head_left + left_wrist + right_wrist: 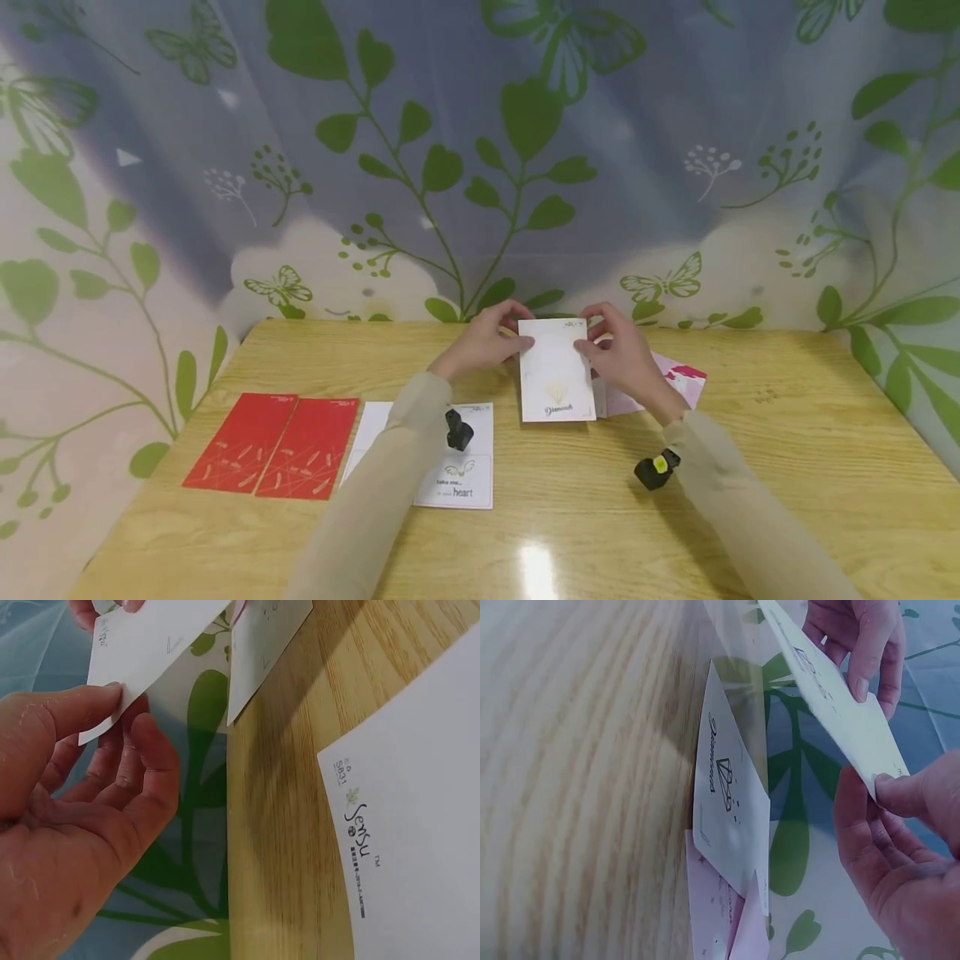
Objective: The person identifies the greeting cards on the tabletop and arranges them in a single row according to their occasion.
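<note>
Both hands hold one white card [556, 371] with a small gold diamond print, lifted a little above the wooden table [570, 508] at its far middle. My left hand [491, 337] pinches the card's upper left corner; in the left wrist view the thumb [71, 712] lies on the card [150, 645]. My right hand [618, 350] pinches the upper right corner, seen in the right wrist view as fingertips [896, 791] on the card's edge [840, 712]. Under the right hand lie another white card [731, 802] and a pink card [678, 379].
Two red cards [277, 446] lie side by side at the left. A white card printed "heart" [450, 471] lies under my left forearm. A leaf-patterned curtain [480, 150] hangs just behind the table's far edge.
</note>
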A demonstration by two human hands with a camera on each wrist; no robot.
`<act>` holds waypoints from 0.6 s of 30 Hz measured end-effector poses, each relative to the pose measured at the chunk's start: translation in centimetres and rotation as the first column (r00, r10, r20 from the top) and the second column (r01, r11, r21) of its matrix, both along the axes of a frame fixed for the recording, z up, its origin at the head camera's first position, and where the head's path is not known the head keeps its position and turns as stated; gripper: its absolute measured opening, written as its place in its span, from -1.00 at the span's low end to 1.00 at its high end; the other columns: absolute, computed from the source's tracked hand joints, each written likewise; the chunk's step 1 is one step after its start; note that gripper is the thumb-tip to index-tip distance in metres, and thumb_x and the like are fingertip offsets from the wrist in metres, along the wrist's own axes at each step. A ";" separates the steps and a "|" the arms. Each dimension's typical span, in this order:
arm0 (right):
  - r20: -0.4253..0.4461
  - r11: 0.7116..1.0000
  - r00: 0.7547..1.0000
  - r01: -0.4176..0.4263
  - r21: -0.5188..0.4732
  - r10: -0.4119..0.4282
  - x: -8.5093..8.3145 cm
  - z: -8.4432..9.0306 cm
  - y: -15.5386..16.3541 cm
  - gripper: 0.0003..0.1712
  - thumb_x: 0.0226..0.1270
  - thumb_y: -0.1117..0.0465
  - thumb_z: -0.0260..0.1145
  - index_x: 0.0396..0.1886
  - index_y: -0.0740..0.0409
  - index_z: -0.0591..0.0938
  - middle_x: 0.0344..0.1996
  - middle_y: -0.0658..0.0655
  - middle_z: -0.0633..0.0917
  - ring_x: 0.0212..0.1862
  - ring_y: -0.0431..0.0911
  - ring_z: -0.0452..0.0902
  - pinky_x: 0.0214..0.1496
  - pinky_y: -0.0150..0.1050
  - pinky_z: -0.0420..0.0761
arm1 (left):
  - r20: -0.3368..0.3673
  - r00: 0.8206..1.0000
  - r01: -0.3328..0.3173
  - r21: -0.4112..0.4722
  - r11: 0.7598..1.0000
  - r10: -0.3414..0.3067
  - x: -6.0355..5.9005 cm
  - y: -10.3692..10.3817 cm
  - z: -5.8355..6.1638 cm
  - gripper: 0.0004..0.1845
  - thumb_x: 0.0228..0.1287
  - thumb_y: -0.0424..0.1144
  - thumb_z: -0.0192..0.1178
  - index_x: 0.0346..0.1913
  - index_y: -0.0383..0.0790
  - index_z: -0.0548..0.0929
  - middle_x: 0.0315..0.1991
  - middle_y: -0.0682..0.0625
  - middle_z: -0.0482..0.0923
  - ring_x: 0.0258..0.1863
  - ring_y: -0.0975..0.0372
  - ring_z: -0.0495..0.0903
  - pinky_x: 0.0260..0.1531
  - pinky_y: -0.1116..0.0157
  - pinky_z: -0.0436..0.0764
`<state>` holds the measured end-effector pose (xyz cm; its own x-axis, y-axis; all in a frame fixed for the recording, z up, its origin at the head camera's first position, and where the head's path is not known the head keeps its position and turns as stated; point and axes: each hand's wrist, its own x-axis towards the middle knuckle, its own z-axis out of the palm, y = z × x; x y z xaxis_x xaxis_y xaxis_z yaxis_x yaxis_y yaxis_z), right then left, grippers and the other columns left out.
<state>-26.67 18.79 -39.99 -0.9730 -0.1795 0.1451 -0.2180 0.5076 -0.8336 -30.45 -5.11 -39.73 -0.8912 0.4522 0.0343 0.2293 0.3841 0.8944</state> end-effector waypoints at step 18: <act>0.203 0.974 0.969 -0.175 0.143 0.144 3.2 -1.6 0.8 -0.62 0.49 0.31 0.24 0.19 0.23 0.36 -0.19 0.24 0.54 -0.36 -0.05 0.55 -0.33 -0.21 0.64 | 0.151 0.968 0.226 -0.181 0.957 -0.200 2.4 -0.4 -0.4 -0.70 0.33 -0.35 0.32 0.07 -0.27 0.55 -0.10 -0.10 0.55 -0.39 0.13 0.62 -0.31 0.25 0.71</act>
